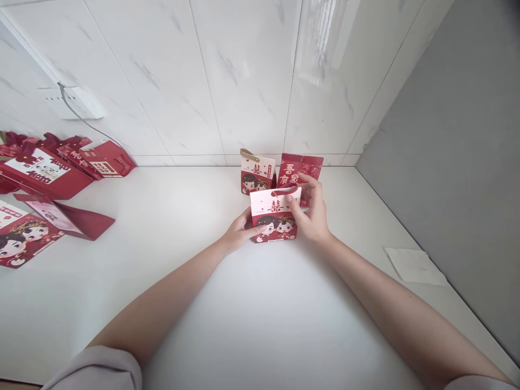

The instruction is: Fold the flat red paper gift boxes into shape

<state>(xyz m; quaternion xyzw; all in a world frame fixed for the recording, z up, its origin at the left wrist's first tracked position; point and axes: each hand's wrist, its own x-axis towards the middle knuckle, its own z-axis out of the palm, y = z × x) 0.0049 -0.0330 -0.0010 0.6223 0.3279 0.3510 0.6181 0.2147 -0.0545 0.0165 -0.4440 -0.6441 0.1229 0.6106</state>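
A red and white gift box [277, 221] with two cartoon faces and a dark red strap stands upright on the white table. My left hand [240, 232] grips its left side, thumb across the front. At its upper right, my right hand [313, 214] has the thumb on the front near the strap and the other fingers behind, partly hidden. Just behind stand a similar box [257, 174] with a tan strap and a red box [289, 164] with white characters, partly covered by my right hand.
At the left lie several red gift boxes [79, 187], a folded red piece [87, 221] and a box with cartoon faces [24, 238]. A cable runs from a wall socket [75, 103] down behind them. A white paper [414, 265] lies by the right edge, beside a grey panel [459, 135].
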